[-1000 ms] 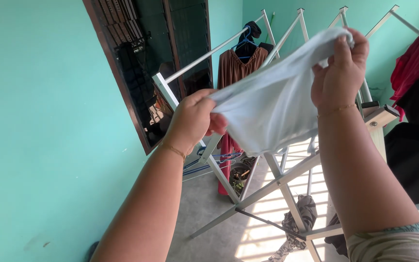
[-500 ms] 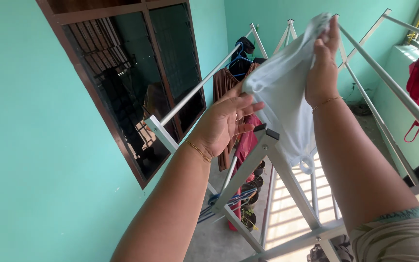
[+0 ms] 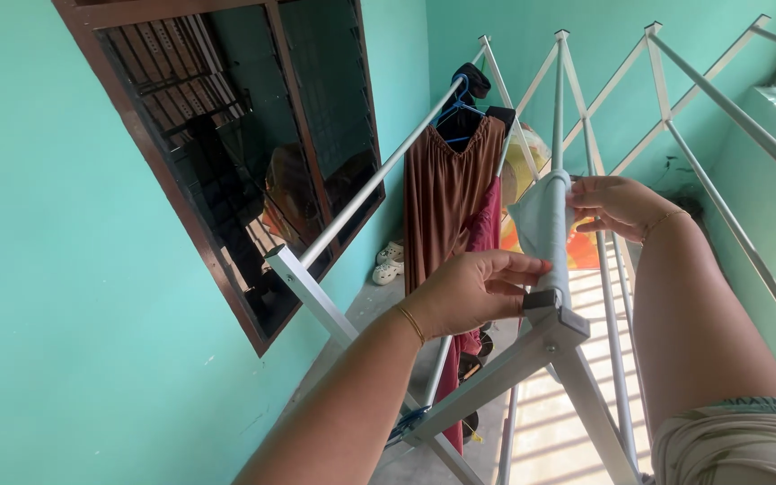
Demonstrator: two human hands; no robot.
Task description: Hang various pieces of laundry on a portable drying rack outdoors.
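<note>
A pale blue-white cloth (image 3: 545, 224) lies draped over a rail of a white metal drying rack (image 3: 554, 337). My left hand (image 3: 469, 292) touches the cloth's near left side with its fingers spread flat against it. My right hand (image 3: 617, 205) pinches the cloth's far right edge beside the rail. Both wrists wear thin gold bracelets.
A brown garment (image 3: 446, 202) on a blue hanger and a red one (image 3: 482, 229) hang from the rack's left rail. A dark wood-framed window (image 3: 235, 153) sits in the turquoise wall at left. Pale shoes (image 3: 390, 262) lie on the grey floor. More rack rails (image 3: 729, 117) run at right.
The cloth came down from being held up in the air onto the rack rail. Both hands lowered with it, and my left hand now rests on it.
</note>
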